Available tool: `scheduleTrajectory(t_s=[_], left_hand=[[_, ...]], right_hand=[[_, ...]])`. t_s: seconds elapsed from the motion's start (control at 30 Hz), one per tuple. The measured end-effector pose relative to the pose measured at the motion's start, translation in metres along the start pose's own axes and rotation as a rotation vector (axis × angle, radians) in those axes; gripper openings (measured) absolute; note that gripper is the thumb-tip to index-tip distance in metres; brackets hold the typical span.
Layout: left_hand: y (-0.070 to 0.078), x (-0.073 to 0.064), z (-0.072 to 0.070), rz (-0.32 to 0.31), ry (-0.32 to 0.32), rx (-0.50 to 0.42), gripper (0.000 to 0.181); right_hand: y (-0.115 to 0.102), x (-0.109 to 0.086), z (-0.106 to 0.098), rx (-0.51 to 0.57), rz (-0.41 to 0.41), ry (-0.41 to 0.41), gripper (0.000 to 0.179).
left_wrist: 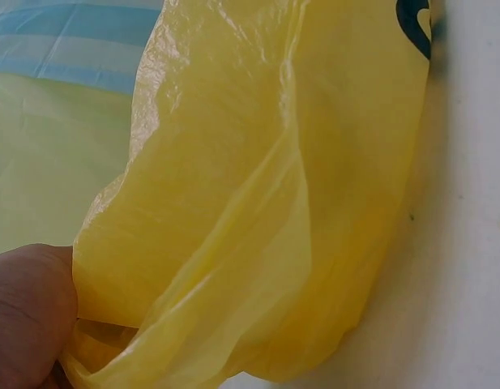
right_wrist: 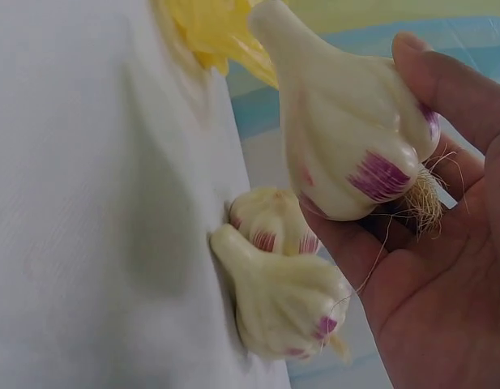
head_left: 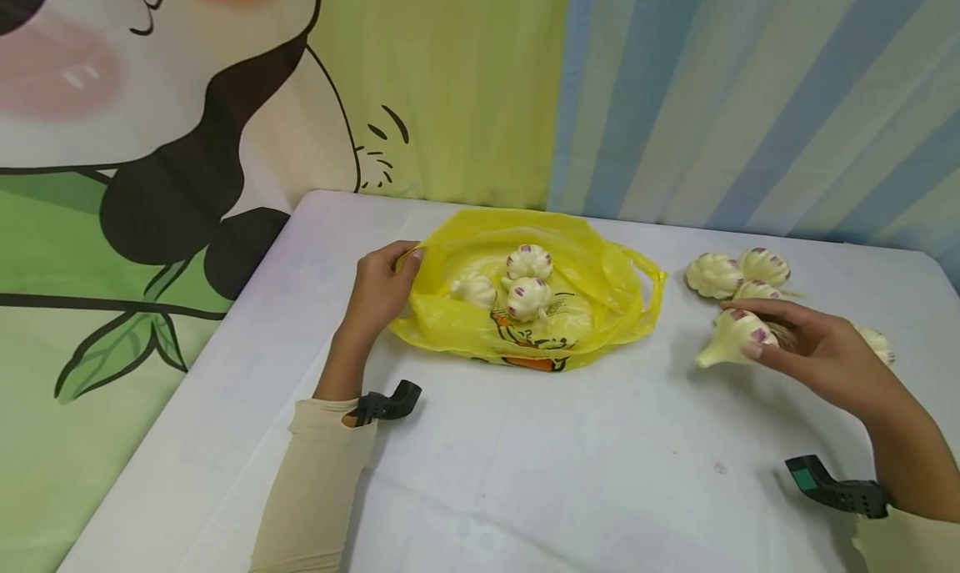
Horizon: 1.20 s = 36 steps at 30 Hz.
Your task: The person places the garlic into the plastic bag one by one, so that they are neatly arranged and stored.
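My left hand (head_left: 382,289) pinches the left rim of a yellow plastic bag (head_left: 465,223), which lies with its mouth spread wide. Inside the bag sit 3 garlic bulbs (head_left: 529,262), white with purple patches. In the left wrist view the thumb (left_wrist: 31,312) presses on the folded edge of the bag (left_wrist: 209,162). To the right, my right hand (head_left: 832,356) grips a garlic bulb (head_left: 738,337) above the table, its stem pointing left. The right wrist view shows that bulb (right_wrist: 347,121) between thumb and fingers, with its stringy roots toward the palm.
Several more garlic bulbs (head_left: 712,274) lie on the white table (head_left: 570,464) behind the right hand, and one bulb (head_left: 876,345) is partly hidden behind that hand. A printed cloth (head_left: 450,81) hangs along the table's back edge. Black wrist cameras (head_left: 390,402) sit on both forearms.
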<state>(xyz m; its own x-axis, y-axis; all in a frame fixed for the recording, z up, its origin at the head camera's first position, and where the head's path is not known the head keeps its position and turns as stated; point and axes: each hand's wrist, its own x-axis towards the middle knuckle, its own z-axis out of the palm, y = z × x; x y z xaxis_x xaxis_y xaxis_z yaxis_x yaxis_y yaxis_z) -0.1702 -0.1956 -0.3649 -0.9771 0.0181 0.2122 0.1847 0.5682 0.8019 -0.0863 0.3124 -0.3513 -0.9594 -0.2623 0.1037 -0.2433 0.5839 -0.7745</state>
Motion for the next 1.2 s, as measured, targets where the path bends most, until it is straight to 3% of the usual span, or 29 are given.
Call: scheduleTrajectory(t_s=[0.53,0.7,0.9,1.2], left_hand=[[-0.001,0.000,0.001,0.005,0.008,0.002,0.034],[-0.001,0.001,0.001,0.010,0.007,0.002,0.034],[-0.001,0.001,0.001,0.008,0.012,-0.006,0.033],[-0.001,0.000,0.000,0.010,0.015,-0.012,0.032]], right_hand=[[-0.023,0.027,0.002,0.113,-0.129,0.042,0.058],[-0.032,0.035,0.003,0.099,-0.123,0.025,0.053],[-0.042,0.048,0.002,0.137,-0.122,-0.062,0.050],[-0.059,0.073,-0.008,0.067,-0.131,-0.095,0.048]])
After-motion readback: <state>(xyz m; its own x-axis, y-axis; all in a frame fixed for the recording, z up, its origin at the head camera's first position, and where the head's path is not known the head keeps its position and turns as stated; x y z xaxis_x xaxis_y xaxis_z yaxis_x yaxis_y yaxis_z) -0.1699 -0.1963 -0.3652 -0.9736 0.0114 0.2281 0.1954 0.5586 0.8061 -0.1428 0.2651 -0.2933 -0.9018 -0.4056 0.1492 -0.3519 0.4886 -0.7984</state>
